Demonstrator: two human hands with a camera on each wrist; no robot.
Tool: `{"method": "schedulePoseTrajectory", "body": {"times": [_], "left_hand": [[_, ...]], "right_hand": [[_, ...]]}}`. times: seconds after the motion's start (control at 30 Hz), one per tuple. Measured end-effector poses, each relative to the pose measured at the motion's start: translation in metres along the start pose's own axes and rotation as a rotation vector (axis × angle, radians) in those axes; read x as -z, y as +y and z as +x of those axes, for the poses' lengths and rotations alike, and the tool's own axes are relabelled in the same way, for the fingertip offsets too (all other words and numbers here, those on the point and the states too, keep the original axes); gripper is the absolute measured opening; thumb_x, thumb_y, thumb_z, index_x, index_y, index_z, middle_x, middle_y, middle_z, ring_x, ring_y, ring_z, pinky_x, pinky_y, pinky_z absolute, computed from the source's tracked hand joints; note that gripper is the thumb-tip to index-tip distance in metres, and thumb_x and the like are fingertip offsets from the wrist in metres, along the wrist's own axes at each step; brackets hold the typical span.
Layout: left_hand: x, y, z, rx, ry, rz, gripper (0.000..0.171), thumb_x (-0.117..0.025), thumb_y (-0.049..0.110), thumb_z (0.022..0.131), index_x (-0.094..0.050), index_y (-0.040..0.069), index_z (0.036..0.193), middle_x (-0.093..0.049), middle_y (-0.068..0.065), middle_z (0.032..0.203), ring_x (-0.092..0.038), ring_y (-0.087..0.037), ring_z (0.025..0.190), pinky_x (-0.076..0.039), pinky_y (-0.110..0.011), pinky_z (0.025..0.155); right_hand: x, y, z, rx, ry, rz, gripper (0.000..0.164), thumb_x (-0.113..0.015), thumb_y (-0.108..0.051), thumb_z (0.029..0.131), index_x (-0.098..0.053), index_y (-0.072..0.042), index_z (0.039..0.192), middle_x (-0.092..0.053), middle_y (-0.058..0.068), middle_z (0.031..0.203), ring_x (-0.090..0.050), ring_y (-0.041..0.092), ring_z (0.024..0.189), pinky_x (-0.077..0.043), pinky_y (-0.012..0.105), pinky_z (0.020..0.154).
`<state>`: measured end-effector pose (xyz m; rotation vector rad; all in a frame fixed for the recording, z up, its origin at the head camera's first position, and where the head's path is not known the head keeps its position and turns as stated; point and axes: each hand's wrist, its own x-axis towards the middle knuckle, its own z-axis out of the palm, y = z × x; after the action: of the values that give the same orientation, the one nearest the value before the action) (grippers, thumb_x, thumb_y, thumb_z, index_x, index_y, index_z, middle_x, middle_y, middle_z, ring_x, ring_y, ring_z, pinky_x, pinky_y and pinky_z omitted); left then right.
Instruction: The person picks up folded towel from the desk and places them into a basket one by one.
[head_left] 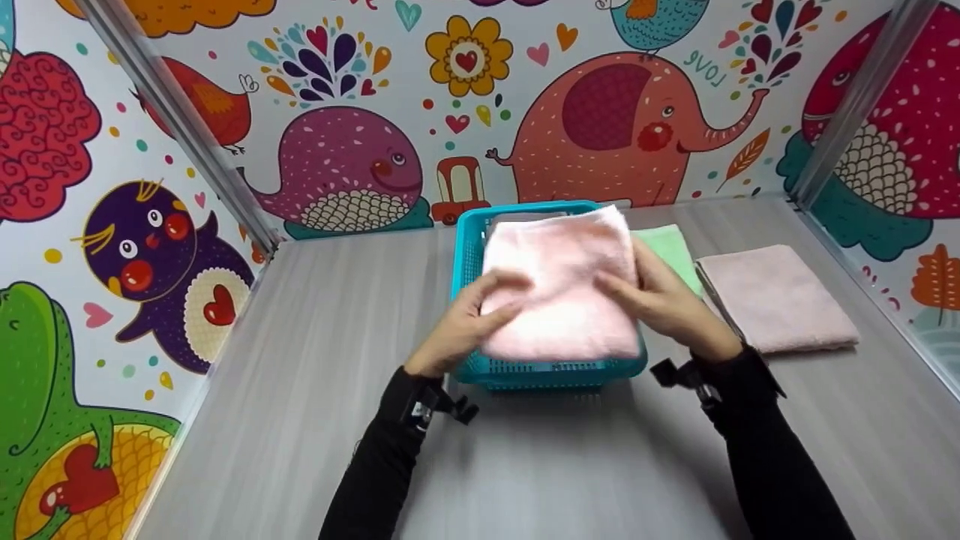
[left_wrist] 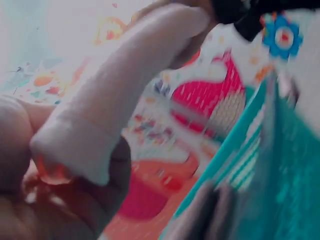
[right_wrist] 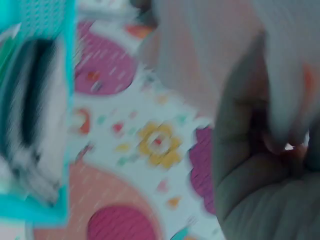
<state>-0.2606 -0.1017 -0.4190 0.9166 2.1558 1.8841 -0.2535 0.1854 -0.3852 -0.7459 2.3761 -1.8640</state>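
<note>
Both hands hold up a folded pale pink towel (head_left: 562,315) over a teal plastic basket (head_left: 551,380). My left hand (head_left: 469,319) pinches its left side, the thumb in front and the other fingers partly hidden behind. On the right side, my right hand (head_left: 671,304) grips the towel with its thumb across the front. The left wrist view shows this towel (left_wrist: 105,95) edge-on as a thick fold. Inside the basket, dark and white folded items (right_wrist: 30,100) appear blurred in the right wrist view.
A light green cloth (head_left: 671,251) lies just right of the basket, partly hidden by the right hand. Farther right, another folded pink towel (head_left: 780,300) lies flat on the grey table (head_left: 337,375). Cartoon-printed panels (head_left: 345,150) enclose the back and sides.
</note>
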Motion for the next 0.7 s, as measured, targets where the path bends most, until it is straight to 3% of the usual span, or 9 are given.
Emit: {"method": "schedulePoseTrajectory", "body": {"times": [0.1,0.13,0.2,0.27,0.37,0.4,0.53,0.7], "left_hand": [[0.012,-0.009,-0.001,-0.005,-0.006,0.233,0.031,-0.065,0.014,0.101,-0.069,0.006,0.131,-0.064,-0.013,0.127,-0.050,-0.023,0.116,-0.041,-0.042,0.103],[0.014,-0.012,-0.002,0.012,-0.016,0.309,0.031,-0.066,0.016,0.101,-0.070,0.007,0.130,-0.065,-0.012,0.123,-0.049,-0.020,0.108,-0.040,-0.038,0.096],[0.017,-0.018,-0.003,0.046,-0.041,0.425,0.033,-0.068,0.015,0.099,-0.071,0.005,0.130,-0.064,-0.014,0.117,-0.044,-0.018,0.096,-0.037,-0.033,0.086],[0.018,-0.022,-0.003,0.080,-0.067,0.516,0.033,-0.068,0.012,0.097,-0.072,0.004,0.130,-0.063,-0.017,0.111,-0.041,-0.017,0.089,-0.034,-0.032,0.080],[0.015,-0.022,-0.002,0.133,-0.101,0.615,0.033,-0.070,0.011,0.094,-0.074,0.004,0.126,-0.068,-0.018,0.107,-0.043,-0.017,0.088,-0.037,-0.032,0.079],[0.014,-0.021,-0.002,0.151,-0.116,0.643,0.033,-0.071,0.011,0.093,-0.075,0.005,0.125,-0.070,-0.017,0.107,-0.044,-0.017,0.087,-0.038,-0.031,0.079],[0.009,-0.017,0.000,0.190,-0.174,0.729,0.033,-0.069,0.010,0.089,-0.078,0.007,0.120,-0.076,-0.013,0.103,-0.050,-0.017,0.082,-0.042,-0.029,0.076],[0.000,-0.019,0.002,0.255,-0.266,0.909,0.035,-0.068,0.014,0.085,-0.079,0.013,0.118,-0.076,-0.007,0.100,-0.059,-0.019,0.080,-0.045,-0.033,0.072]], "right_hand": [[0.006,0.025,0.009,-0.010,-0.053,-0.167,0.081,-0.070,-0.014,0.099,-0.021,-0.011,0.163,-0.050,0.022,0.148,-0.064,0.035,0.115,-0.061,0.039,0.087],[0.006,0.032,0.011,-0.003,-0.069,-0.239,0.087,-0.073,-0.014,0.098,-0.017,-0.012,0.165,-0.046,0.023,0.153,-0.065,0.037,0.116,-0.062,0.042,0.086],[0.007,0.044,0.012,0.014,-0.115,-0.373,0.091,-0.075,-0.014,0.096,-0.017,-0.009,0.166,-0.054,0.027,0.145,-0.069,0.036,0.106,-0.061,0.043,0.082],[0.005,0.052,0.012,0.030,-0.165,-0.510,0.084,-0.077,-0.016,0.094,-0.029,-0.008,0.163,-0.063,0.024,0.137,-0.070,0.029,0.096,-0.060,0.040,0.081],[0.001,0.056,0.011,0.036,-0.258,-0.655,0.055,-0.078,-0.018,0.093,-0.061,-0.009,0.145,-0.074,0.014,0.113,-0.061,0.021,0.084,-0.052,0.036,0.075],[-0.001,0.056,0.011,0.029,-0.286,-0.686,0.045,-0.078,-0.018,0.093,-0.069,-0.011,0.137,-0.074,0.011,0.113,-0.059,0.020,0.087,-0.050,0.036,0.077],[-0.010,0.056,0.012,0.051,-0.337,-0.779,0.029,-0.076,-0.016,0.091,-0.079,-0.013,0.120,-0.075,0.009,0.114,-0.059,0.025,0.098,-0.051,0.042,0.083],[-0.020,0.061,0.013,0.102,-0.349,-0.895,0.028,-0.075,-0.011,0.082,-0.083,-0.015,0.108,-0.078,0.003,0.106,-0.067,0.029,0.102,-0.049,0.053,0.098]]}}
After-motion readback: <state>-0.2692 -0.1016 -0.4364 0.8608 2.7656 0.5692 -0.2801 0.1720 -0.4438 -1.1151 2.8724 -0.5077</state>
